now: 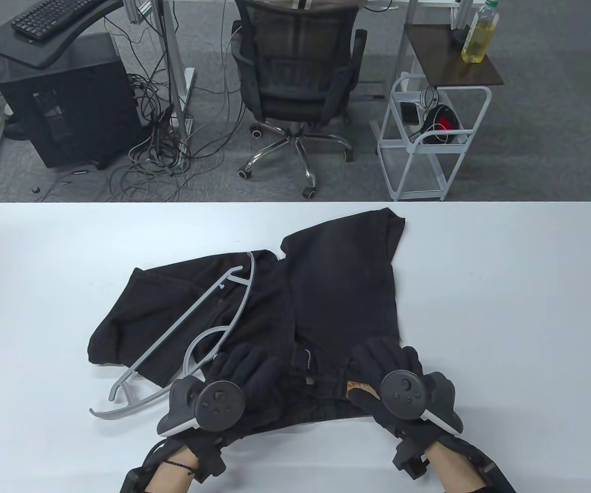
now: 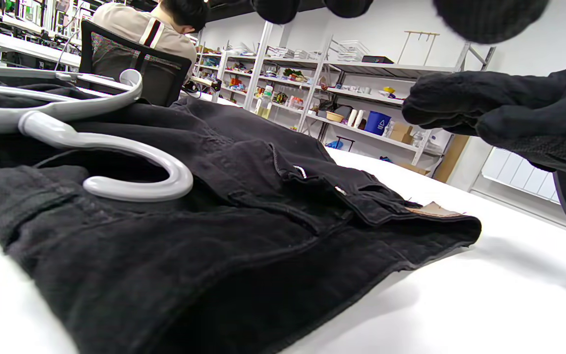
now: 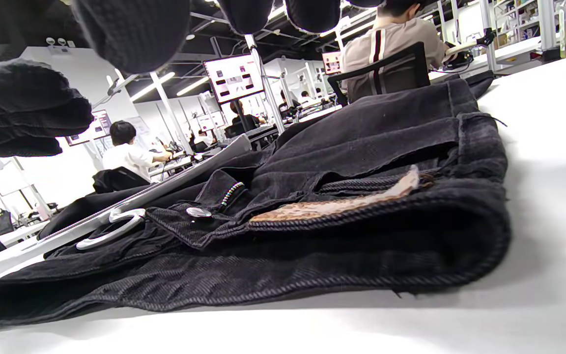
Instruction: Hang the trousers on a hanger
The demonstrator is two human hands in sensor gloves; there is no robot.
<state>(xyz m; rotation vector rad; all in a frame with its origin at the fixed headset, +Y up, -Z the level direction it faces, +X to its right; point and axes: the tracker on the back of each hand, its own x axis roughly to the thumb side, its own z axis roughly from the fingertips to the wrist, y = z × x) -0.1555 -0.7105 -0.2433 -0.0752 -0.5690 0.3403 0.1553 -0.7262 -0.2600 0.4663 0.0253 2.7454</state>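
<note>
The bench (image 1: 43, 287) is carrying the black trousers (image 1: 336, 287), waistband lying at its near edge, probably for straightening. The grey hanger (image 1: 192, 328) is lying across their left half. Left hand (image 1: 244, 375) and right hand (image 1: 382, 364) are hovering over the waistband, fingers released; only the wrist views are showing the clearance beneath them.

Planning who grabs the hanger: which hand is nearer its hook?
Left. The left hand sits beside the hanger hook, on the trousers; the right hand is across the waistband, farther away.
</note>
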